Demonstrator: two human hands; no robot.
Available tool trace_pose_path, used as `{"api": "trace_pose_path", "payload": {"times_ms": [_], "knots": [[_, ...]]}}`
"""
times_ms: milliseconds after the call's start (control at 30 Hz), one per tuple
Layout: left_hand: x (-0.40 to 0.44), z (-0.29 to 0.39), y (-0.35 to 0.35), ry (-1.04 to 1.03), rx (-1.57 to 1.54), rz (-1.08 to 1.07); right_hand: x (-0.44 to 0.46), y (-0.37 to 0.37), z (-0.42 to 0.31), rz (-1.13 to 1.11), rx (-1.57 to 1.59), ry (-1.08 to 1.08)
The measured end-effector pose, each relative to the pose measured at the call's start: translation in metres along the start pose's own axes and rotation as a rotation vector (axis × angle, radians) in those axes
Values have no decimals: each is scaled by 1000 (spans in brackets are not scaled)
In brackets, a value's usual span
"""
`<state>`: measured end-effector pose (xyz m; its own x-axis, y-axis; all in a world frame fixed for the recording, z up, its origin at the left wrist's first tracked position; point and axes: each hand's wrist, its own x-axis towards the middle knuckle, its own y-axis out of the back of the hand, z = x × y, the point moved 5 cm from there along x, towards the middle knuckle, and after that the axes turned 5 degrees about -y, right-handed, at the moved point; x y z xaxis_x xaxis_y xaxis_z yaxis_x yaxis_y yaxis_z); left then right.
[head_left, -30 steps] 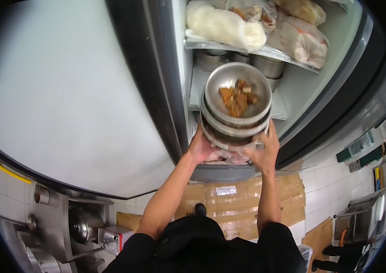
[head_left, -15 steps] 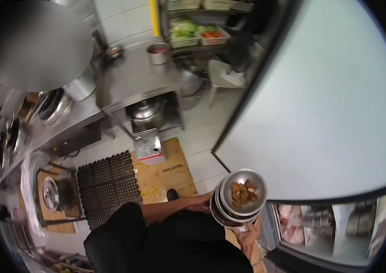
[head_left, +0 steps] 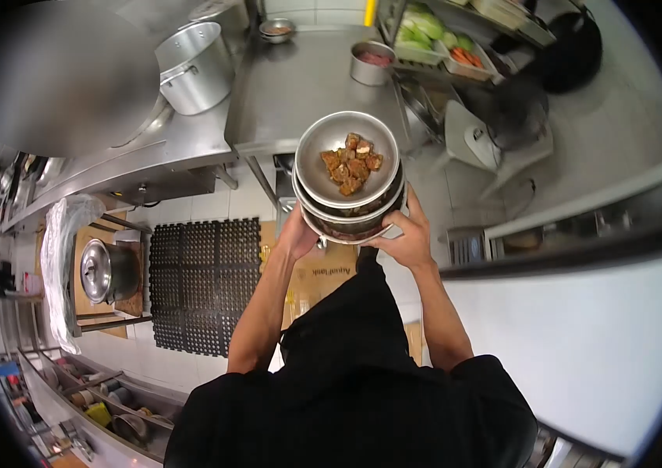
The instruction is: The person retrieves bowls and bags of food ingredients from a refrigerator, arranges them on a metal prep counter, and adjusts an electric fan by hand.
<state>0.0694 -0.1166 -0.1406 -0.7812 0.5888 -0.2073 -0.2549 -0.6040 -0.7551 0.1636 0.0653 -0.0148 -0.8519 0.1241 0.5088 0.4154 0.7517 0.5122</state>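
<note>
A stack of round metal bowls (head_left: 350,226) is held out in front of my body. Brown, seasoned-looking chunks (head_left: 352,164) lie in the uppermost bowl (head_left: 311,148), which sits slightly tilted on the others. Dark contents show in part in the bowl beneath it; what the lowest holds is mostly hidden. My left hand (head_left: 298,234) grips the stack's lower left side. On the right, my right hand (head_left: 410,234) is closed around the side, its thumb over the lower rim.
Ahead is a steel table (head_left: 307,86) with a metal pot of reddish food (head_left: 371,62) and small bowls (head_left: 276,30). A tall pot (head_left: 194,69) stands left. A white stool (head_left: 475,140) and vegetable shelf (head_left: 421,51) are right. A black mat (head_left: 205,281) covers floor at left.
The view has turned right, toward the steel table. Both hands have brought the bowl stack up and forward. The large white door and opened fridge no longer appear as before; a white surface shows lower right.
</note>
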Motion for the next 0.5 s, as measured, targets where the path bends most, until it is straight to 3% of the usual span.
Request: {"api": "trace_pose_path", "payload": {"times_ms": [100, 167, 233, 300, 433, 500], "knots": [[50, 26, 6, -137, 40, -4, 54, -8, 29, -16, 136, 104], [107, 56, 3, -278, 166, 13, 115, -21, 90, -110, 118, 64], [157, 66, 1, -316, 98, 24, 164, -30, 138, -147, 147, 107], [214, 64, 25, -411, -153, 187, 208, -46, 180, -147, 179, 116], [292, 55, 57, -333, -231, 149, 235, -75, 256, -189, 167, -15], [303, 57, 57, -301, -18, 508, 238, -86, 294, -256, 158, -81]]}}
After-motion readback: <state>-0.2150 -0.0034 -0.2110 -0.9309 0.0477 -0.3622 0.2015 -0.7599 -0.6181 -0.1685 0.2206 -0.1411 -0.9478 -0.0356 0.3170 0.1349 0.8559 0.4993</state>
